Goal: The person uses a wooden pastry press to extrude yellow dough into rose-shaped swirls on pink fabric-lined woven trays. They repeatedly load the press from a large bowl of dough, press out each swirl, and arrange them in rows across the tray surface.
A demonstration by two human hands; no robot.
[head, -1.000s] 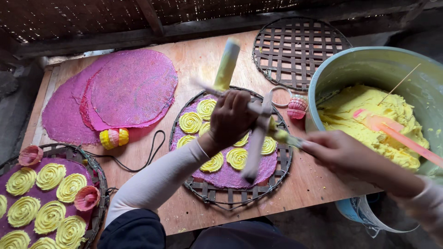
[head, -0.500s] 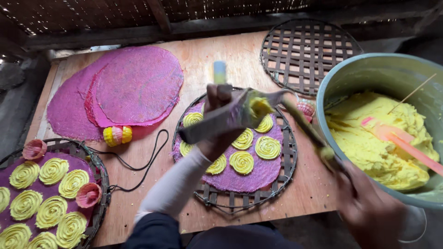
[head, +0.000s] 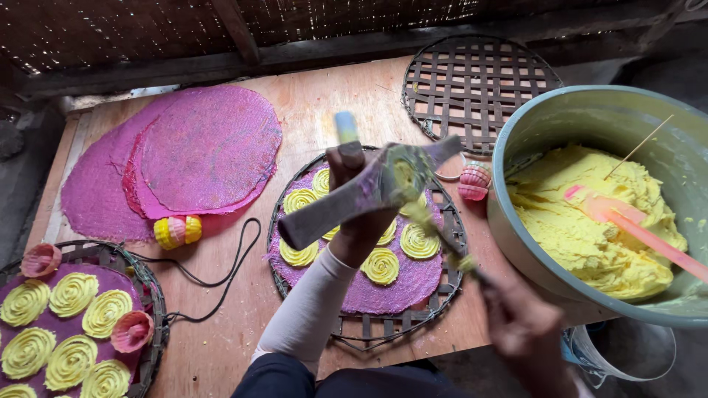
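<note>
Two hands work above a round woven tray (head: 354, 328) lying on a wooden table (head: 236, 295). The left hand (head: 361, 195) is closed around a flat wooden paddle (head: 346, 203) that slants across the middle of the view, its far end carrying a lump of yellow paste (head: 402, 173). The right hand (head: 527, 328), blurred at the near right, is closed on a thin stick-like tool (head: 442, 239) whose tip reaches up to that paste; how tightly its fingers wrap it cannot be told.

Under the paddle, the tray holds a purple sheet (head: 383, 284) with several yellow spiral rosettes (head: 381, 265) on it. At the right stands a large pale-green basin (head: 582, 118) full of yellow paste, with a pink spatula (head: 641, 232) resting in it and a thin skewer stuck upright. A small pink shell-shaped mould (head: 473, 182) lies between tray and basin. An empty woven tray (head: 479, 85) sits at the far right. A stack of purple rounds (head: 184, 162) lies at the far left, with a yellow-and-pink mould (head: 177, 231) just near of it and a black cord (head: 221, 276) trailing across the table. A second filled tray (head: 147, 295) at the near left carries more rosettes and two pink moulds.
</note>
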